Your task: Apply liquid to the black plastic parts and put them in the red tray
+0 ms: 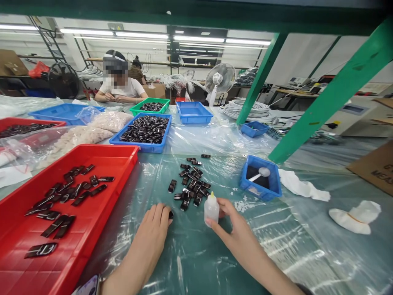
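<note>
My right hand [231,219] grips a small translucent squeeze bottle [211,211] with a yellow tip, upright over the table. My left hand [155,225] rests low on the plastic sheeting, fingers curled together. The end of a small black part [171,214] peeks out at its fingertips; most of that part is hidden. Just beyond both hands lies a loose pile of glossy black plastic parts [193,184] with silvery marks. More of these lie scattered in a large red tray [101,153] to the left of my left hand.
A blue bin [262,194] holding a white spoon [260,174] stands right of the pile, near white scraps [244,205]. Farther back is a blue tray [139,147] full of black parts. A green post [331,90] slants across the right. A person [123,86] sits opposite.
</note>
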The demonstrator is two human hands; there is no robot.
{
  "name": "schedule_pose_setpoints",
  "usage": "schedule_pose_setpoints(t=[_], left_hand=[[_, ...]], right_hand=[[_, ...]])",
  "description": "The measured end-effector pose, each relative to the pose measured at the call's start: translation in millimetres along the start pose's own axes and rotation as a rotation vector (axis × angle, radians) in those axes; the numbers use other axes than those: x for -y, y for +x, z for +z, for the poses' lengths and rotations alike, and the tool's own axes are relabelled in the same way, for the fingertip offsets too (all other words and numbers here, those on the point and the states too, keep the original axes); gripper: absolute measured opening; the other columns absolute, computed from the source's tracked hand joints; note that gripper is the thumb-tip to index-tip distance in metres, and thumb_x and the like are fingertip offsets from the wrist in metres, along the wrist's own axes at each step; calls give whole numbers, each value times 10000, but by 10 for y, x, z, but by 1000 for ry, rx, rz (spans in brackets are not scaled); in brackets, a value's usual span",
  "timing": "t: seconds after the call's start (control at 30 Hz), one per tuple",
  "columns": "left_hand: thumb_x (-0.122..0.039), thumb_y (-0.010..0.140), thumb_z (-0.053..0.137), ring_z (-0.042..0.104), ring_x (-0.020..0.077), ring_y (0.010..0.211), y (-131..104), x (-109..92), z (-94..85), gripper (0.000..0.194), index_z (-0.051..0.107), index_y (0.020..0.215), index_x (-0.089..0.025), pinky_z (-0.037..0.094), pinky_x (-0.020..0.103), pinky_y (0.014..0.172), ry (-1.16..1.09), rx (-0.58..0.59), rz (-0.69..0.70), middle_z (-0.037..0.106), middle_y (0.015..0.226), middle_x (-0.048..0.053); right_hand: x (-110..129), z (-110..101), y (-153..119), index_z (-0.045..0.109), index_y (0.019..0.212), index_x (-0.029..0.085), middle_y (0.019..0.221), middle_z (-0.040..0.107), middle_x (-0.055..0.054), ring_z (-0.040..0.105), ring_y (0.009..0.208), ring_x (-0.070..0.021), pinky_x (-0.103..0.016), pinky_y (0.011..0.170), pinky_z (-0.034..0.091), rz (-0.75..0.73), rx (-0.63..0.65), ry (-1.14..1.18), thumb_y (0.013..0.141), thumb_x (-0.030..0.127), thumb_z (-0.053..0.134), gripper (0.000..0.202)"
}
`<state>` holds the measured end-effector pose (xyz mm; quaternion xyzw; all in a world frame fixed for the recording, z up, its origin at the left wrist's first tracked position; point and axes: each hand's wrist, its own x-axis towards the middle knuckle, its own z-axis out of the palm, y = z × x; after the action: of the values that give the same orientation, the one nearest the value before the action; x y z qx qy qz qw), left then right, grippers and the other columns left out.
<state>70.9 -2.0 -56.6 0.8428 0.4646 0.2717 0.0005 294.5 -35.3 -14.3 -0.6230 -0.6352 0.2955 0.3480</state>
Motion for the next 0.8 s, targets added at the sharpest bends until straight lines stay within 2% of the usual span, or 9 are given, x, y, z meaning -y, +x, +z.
schedule_pose_setpoints(t=[0.17,0.33,0.47,0.6,0.8], left_hand=[[26,915,207,568,248,790,-23,-39,-147,371,524,969,-160,468,400,721,-33,110,-64,599,895,91],[-161,1000,260,582,204,639,-30,-134,-291,181,434,971,-201,474,306,553,-120,176,-213,548,747,20],[-250,1011,263,609,224,732,-58,-124,-285,189,436,941,-219,507,362,647,-198,230,-225,573,809,39],[-274,989,297,589,245,731,-65,-100,-278,180,438,890,-223,495,408,661,-241,265,-213,571,804,43],[-302,987,355,575,229,697,-70,-92,-300,171,416,845,-228,470,359,619,-283,267,-229,543,763,19]], right_hand=[[9,-11,-16,502,1168,258,1033,698,-93,670,895,-272,-391,666,551,31,16,-21,892,388,525,306],[31,-15,-18,491,1197,285,1061,691,-78,671,918,-258,-353,644,557,67,42,-25,905,436,512,329],[34,-6,-37,493,1202,289,1077,673,-85,659,928,-263,-314,571,550,66,51,-24,903,461,512,345],[46,-4,-78,492,1223,309,1139,645,-89,650,997,-261,-296,600,573,55,67,-7,916,464,504,344],[99,-28,-111,526,1222,320,1182,639,-98,653,1041,-273,-278,598,598,70,81,58,902,469,539,353]])
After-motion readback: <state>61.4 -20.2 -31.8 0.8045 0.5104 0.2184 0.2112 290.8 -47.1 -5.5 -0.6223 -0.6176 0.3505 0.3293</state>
